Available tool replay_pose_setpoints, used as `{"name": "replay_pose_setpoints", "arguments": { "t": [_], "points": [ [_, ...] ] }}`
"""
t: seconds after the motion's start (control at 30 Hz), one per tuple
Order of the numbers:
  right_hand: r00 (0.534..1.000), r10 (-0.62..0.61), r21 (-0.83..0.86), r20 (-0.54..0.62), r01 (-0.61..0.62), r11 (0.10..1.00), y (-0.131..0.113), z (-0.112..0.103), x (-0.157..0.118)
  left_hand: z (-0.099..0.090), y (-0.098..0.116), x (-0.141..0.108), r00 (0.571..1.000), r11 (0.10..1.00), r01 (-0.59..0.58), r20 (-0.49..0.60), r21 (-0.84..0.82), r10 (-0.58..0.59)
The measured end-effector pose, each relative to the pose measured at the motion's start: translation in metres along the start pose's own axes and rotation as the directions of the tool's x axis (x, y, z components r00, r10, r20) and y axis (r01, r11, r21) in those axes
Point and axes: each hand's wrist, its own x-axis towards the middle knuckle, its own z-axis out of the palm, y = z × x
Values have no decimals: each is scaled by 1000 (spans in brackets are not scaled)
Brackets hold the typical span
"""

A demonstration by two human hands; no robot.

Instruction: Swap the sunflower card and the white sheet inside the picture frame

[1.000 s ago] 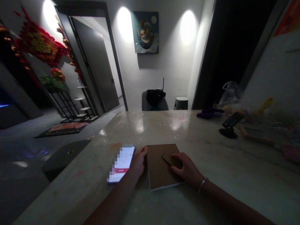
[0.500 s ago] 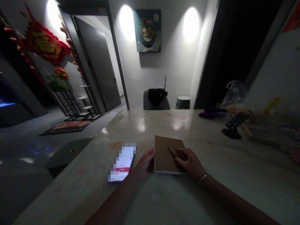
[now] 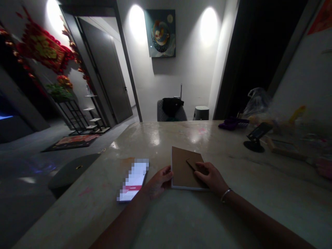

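A brown-covered notebook point(image 3: 181, 173) with a pale page edge is at the near middle of the table, slightly slanted. My left hand point(image 3: 162, 180) closes on its left edge, thumb by the cover; the other fingertips are partly hidden. My right hand point(image 3: 210, 174), a bracelet at its wrist, lies over the right side with fingers curled onto the cover. A thin dark bent stick or mark point(image 3: 190, 164) runs across the cover to the right fingertips; whether it is held I cannot tell. Left of my left forearm lies a phone point(image 3: 134, 180) with a lit, blurred screen.
The pale stone table point(image 3: 166, 221) has a dark phone stand point(image 3: 255, 138) at right. Beyond it sit a purple item point(image 3: 232, 123) and a plastic bag point(image 3: 258, 103). A dark stool point(image 3: 74, 173) stands left of the table; a chair point(image 3: 161, 112) is at its far end.
The notebook has shifted slightly away from me and to the right, and my right hand has moved with it. My left hand has slid a little lower along the left edge.
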Motion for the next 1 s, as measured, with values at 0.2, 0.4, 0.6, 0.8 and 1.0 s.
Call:
{"name": "replay_pose_setpoints", "arguments": {
  "t": [0.2,0.4,0.6,0.8,1.0],
  "points": [
    [1000,-17,4,-13,17,1000,3,3,2,-3,-1,2,999,1000,13,-30,-6,-14],
    [995,-96,-21,-32,95,995,3,4,1,-6,-2,4,1000,996,-19,-18,-82,17],
    [991,-132,-54,-6,132,990,1,2,1,-7,-2,9,996,995,-78,-51,-58,76],
    [994,-108,-42,23,109,993,3,2,1,-5,-1,8,996,997,-73,-54,-28,71],
    [998,-62,-3,28,62,998,3,1,1,-3,-1,8,993,998,-42,-108,-44,37]
  ]
}}
